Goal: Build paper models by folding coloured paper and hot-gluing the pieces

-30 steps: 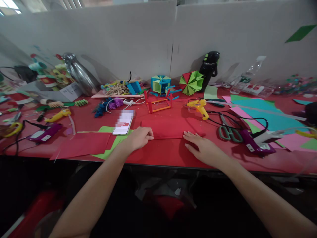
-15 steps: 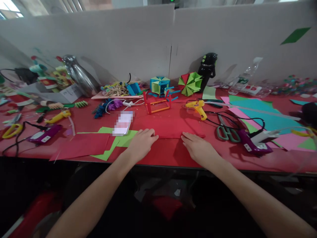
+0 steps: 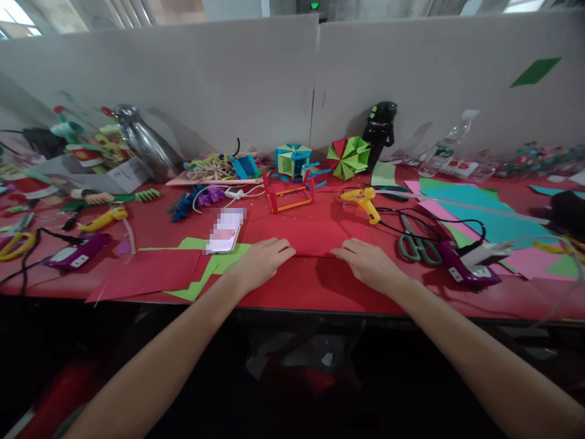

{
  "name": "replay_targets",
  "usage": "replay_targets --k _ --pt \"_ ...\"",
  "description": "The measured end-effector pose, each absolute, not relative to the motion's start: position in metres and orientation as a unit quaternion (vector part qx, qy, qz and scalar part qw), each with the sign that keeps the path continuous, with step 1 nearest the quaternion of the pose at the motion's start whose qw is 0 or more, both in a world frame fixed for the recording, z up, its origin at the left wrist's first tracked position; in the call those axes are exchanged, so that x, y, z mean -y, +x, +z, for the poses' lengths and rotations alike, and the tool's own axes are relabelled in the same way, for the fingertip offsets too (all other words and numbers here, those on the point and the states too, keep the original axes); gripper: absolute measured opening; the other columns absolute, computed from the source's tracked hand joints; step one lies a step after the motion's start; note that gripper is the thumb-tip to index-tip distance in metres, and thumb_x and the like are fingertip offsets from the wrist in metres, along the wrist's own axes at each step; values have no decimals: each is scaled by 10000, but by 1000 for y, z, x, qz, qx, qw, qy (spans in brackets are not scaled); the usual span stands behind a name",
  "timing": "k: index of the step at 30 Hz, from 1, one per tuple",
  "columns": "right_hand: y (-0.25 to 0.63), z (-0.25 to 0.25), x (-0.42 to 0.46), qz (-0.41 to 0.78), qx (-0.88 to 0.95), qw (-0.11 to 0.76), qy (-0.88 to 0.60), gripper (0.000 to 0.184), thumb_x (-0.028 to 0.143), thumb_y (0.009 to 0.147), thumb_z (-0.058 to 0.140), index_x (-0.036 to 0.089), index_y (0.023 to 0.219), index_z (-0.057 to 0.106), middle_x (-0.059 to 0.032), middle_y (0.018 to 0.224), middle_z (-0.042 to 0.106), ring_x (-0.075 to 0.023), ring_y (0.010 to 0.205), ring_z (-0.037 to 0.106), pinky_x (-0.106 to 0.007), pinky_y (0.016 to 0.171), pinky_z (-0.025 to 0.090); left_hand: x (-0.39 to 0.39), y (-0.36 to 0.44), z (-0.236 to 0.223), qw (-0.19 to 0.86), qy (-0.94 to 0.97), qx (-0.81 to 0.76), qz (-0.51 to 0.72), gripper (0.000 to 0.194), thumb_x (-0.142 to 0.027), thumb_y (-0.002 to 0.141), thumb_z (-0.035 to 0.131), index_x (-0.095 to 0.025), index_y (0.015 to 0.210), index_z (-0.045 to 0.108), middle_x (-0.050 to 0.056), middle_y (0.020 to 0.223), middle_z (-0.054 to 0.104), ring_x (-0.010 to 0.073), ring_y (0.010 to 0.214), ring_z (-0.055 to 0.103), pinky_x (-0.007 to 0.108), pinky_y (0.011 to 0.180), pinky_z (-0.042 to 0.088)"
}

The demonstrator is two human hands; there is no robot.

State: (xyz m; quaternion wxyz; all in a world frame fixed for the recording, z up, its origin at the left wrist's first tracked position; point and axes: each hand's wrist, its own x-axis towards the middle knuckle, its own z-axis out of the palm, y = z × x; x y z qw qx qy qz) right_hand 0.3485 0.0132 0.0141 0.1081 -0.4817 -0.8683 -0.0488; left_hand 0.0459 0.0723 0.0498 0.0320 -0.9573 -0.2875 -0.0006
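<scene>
A sheet of red paper lies on the red tabletop in front of me, its near edge a straight, slightly raised line like a fold. My left hand grips that edge at its left part, fingers curled over and thumb close to the paper. At the right part of the same edge, my right hand holds it with bent fingers pressed together. The paper's outline blends into the red table, so its far side is hard to make out. A phone lies beyond my left hand, on green paper.
Red sheets lie at left. A stick frame stands behind the paper. To the right are a yellow glue gun, scissors, a purple power block with cords and coloured paper. A steel flask leans against the partition.
Both hands have shifted slightly inward along the paper's near edge, the right one with its fingers more bent. The view has tilted a little.
</scene>
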Motion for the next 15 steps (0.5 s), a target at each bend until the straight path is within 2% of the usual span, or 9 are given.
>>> replay_targets --k 3,6,8,11,15 --pt "347 14 -15 -53 875 93 -472 524 -45 813 419 155 1230 664 -120 1106 662 -253 1038 576 -368 930 478 -75 45 48 48 -960 275 4 483 16 828 481 -197 1245 597 90 1258 610 245 1106 575 370 940 454" --pt "344 14 -20 -24 869 109 -482 504 -56 786 429 141 1178 677 -118 1092 663 -255 1043 566 -383 965 460 -78 50 47 79 -959 273 5 410 -39 888 474 -173 1253 604 114 1239 613 274 1107 570 411 946 444" --pt "342 12 -24 -15 855 123 -503 477 -60 786 425 150 1122 690 -116 1079 651 -253 1028 559 -389 956 458 -79 54 48 73 -959 273 19 377 -36 893 471 -160 1216 621 117 1207 620 269 1089 578 402 938 446" --pt "338 10 -26 -14 840 135 -525 444 -59 802 417 153 1089 681 -119 1067 628 -252 1005 550 -392 939 458 -80 58 50 52 -956 287 42 387 14 828 507 -148 1160 623 113 1163 616 253 1062 584 361 903 458" --pt "336 13 -23 0 843 147 -518 324 25 916 402 140 1098 643 -123 1042 632 -258 1013 559 -408 958 453 -81 61 49 66 -952 297 39 391 27 785 513 -123 1140 581 131 1139 601 276 1039 563 394 892 447"
